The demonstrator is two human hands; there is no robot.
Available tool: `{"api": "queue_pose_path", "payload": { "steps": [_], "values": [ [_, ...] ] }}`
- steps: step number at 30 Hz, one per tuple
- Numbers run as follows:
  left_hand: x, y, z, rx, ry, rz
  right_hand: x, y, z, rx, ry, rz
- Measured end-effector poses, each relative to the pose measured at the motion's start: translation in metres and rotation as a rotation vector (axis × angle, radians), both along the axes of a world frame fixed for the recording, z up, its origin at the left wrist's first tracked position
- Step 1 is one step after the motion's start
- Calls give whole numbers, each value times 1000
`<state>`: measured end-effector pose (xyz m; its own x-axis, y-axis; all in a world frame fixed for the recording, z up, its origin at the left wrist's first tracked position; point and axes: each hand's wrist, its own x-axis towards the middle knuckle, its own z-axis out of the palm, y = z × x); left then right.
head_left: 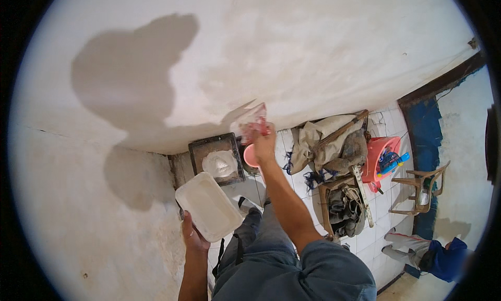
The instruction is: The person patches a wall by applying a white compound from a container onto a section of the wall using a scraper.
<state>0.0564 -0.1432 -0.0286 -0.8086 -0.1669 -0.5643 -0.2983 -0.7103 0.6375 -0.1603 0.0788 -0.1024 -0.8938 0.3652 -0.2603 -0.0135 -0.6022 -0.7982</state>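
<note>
My left hand (194, 234) grips the edge of a shallow cream rectangular tub (209, 207), tilted beside the left wall, its fingers partly hidden behind it. My right arm reaches forward to the wall. There my right hand (265, 143) is closed around a flat, red and see-through thing (252, 124), smeared by motion. Its kind cannot be made out. Just below that hand is a round pink container (251, 156), partly hidden by the wrist. On the floor by the corner stands a black square tray (196, 154) with a heap of white powder (220, 163) in it.
Right of my arm lie beige sacks (323, 139), an open carton (324, 196) of dark cloth and a pink tub (374, 157) with blue-handled items. Further right stand a brown plastic chair (421, 189) and a person in blue (446, 260). Plastered walls (323, 45) meet ahead.
</note>
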Motion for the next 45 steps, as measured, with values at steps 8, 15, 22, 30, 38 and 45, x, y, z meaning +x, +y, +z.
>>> {"api": "queue_pose_path", "payload": {
  "steps": [8, 15, 22, 30, 38, 45],
  "values": [
    [8, -10, -14, 29, -47, -20, -51, 188, -102, 965, -258, -614],
    [25, -19, -22, 11, -133, 77, -77, -1, -93, 1313, -124, -515],
    [22, -23, 2, -129, -106, 97, -26, -175, -74, 1013, 24, -135],
    [39, -25, -24, -28, -109, 135, -6, -19, -131, -187, -6, -55],
    [37, -19, -35, 16, -99, 113, -26, -17, -74, -304, -93, -58],
    [36, -25, -28, 2, -84, 117, -86, -79, -25, -227, -156, -61]
  ]
}}
